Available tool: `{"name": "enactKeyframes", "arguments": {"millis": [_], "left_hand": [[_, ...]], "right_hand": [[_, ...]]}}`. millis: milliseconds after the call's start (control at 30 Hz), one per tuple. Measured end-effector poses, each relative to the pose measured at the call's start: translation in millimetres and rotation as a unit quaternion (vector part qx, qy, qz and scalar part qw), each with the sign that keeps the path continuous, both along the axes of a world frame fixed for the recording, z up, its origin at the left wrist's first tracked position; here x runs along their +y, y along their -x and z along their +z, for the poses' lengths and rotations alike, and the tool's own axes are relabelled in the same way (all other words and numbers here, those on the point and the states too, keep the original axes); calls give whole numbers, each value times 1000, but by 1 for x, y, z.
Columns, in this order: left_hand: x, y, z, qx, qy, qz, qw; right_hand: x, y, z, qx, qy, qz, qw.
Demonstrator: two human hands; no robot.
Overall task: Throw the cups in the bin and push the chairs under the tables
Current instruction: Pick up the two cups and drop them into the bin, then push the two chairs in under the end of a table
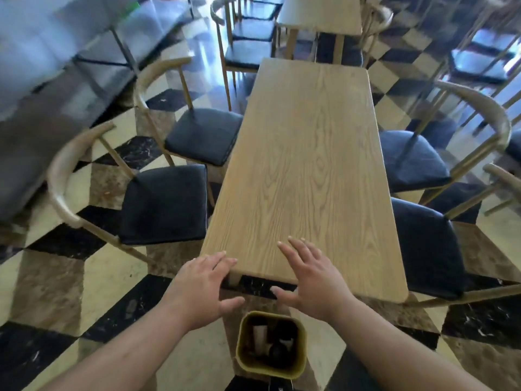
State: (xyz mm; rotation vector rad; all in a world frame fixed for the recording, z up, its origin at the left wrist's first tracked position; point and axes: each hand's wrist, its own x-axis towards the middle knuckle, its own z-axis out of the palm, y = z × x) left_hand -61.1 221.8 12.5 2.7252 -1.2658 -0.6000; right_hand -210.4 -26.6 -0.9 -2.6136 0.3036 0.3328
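A long wooden table (307, 165) runs away from me, its top bare. My left hand (201, 286) hovers at its near left corner, fingers spread, holding nothing. My right hand (313, 280) is spread over the near edge, also holding nothing. Between my forearms on the floor stands a yellow bin (245, 359) with cups (260, 338) lying inside. Two black-seated wooden chairs stand on the left, the near left chair (158, 204) and the far left chair (203, 134), both pulled out from the table. The near right chair (428, 249) and the far right chair (411, 159) sit partly under the table edge.
A second table (321, 12) with more chairs (248, 52) stands beyond the far end. A grey counter (42, 122) runs along the left. More chairs (479, 63) fill the right. The floor is checkered tile.
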Motion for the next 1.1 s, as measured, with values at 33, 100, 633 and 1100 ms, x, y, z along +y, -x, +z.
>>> {"name": "enactKeyframes", "arguments": {"millis": [33, 100, 633, 1100], "left_hand": [[7, -10, 18, -19, 5, 24, 1000], [25, -32, 52, -51, 17, 72, 996], [309, -171, 235, -245, 91, 251, 932], [464, -296, 263, -263, 56, 258, 928]], "right_hand": [[1, -23, 16, -17, 11, 15, 1000], [12, -67, 49, -53, 41, 48, 997], [281, -294, 222, -247, 163, 193, 935], [420, -429, 240, -241, 161, 193, 937]]}}
